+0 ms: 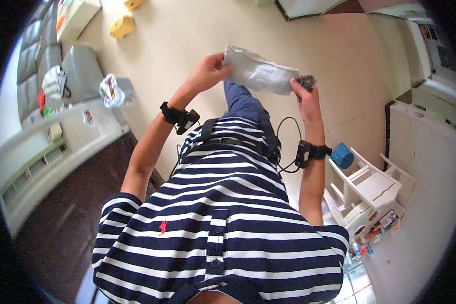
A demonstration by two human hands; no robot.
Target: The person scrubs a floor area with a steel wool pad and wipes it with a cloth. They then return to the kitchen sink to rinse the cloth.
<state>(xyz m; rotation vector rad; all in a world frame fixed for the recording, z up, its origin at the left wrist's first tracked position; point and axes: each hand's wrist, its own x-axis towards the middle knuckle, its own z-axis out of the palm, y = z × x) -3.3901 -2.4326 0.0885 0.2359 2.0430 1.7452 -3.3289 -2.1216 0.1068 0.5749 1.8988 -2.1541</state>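
Stretched between my hands is a folded light grey cloth (260,72), held up in front of me above the floor. My left hand (212,74) pinches its left end, the thumb lying on the near face. At the other end my right hand (307,99) grips the cloth with thumb and fingers. A small dark grey, rough-looking bundle (308,81) shows at the fingers of that hand; it may be a scouring pad, but I cannot tell. Parts of the fingers on both hands are hidden behind the cloth.
Tiled floor (174,49) lies ahead, with a yellow stool (122,27) on it. To the left are a grey sofa (81,72), a plastic bag (112,91) and a dark table top (76,212). A white chair (372,186) and a blue bin (342,155) stand right.
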